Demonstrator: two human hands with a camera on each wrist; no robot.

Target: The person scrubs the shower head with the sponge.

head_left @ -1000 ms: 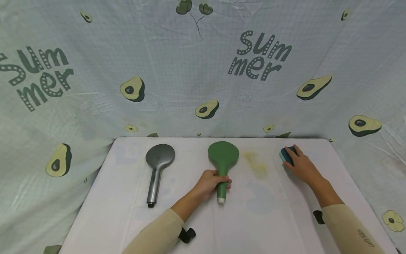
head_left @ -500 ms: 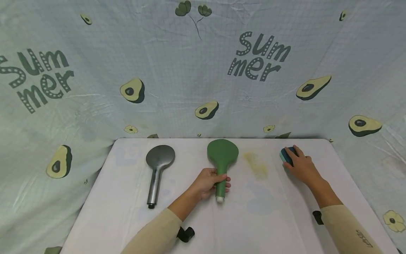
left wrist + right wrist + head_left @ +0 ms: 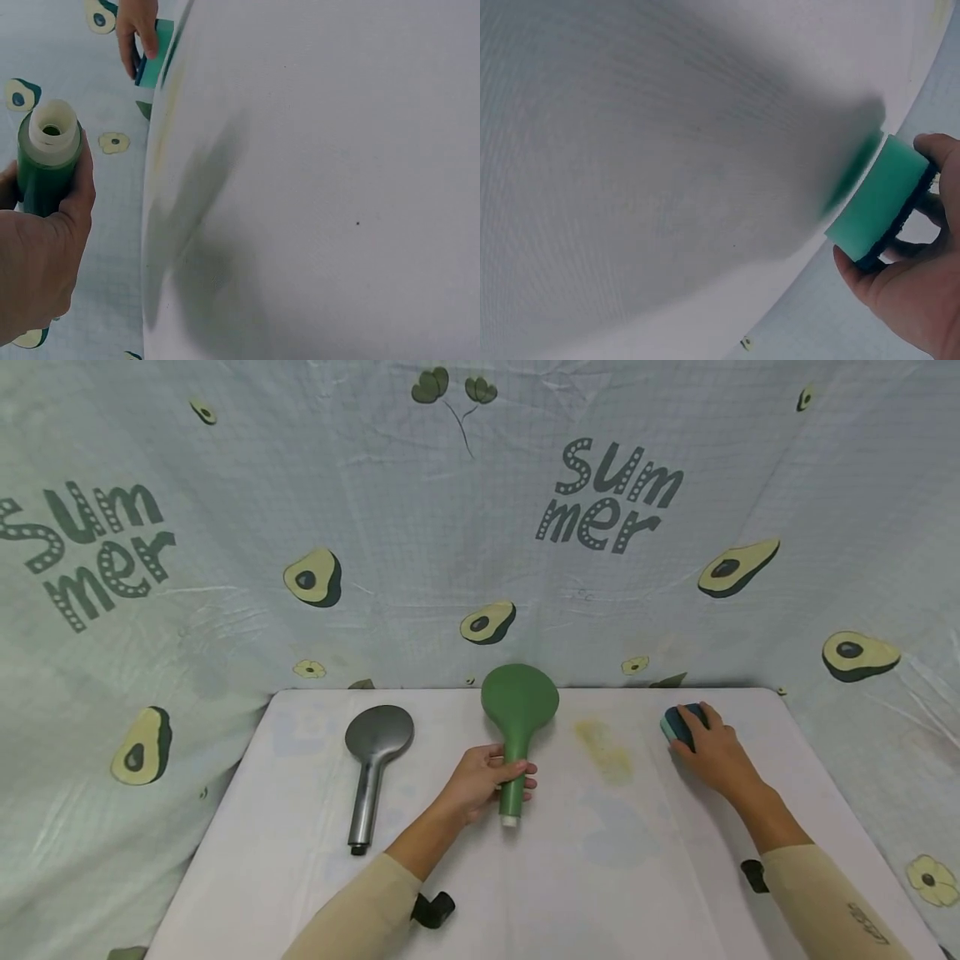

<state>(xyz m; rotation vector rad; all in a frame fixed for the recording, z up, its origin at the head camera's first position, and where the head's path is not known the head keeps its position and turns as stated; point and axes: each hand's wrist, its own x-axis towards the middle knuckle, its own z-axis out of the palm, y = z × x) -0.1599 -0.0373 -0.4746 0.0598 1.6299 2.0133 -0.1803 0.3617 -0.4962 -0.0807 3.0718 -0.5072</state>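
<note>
My left hand [image 3: 480,783] grips the handle of a green shower head [image 3: 520,697] in the middle of the head view. Its white threaded end [image 3: 54,129] points toward the left wrist camera, and a shadow falls on the table away from it. At the right, my right hand [image 3: 715,757] pinches a sponge [image 3: 881,199] by its edges. The sponge is light green foam with a dark blue scouring layer, foam side facing the table. A grey metallic shower head [image 3: 379,735] lies on the table at the left, apart from both hands.
A yellow stain [image 3: 606,750] marks the white table [image 3: 600,885] between the green shower head and the sponge. Behind the table's back edge hangs a cloth [image 3: 405,510] printed with avocados and lettering. Black wrist-worn devices [image 3: 433,910] show below the forearms.
My left hand has lifted the green shower head, shifting it slightly left and up in the head view. The right hand and sponge stay almost in place.
</note>
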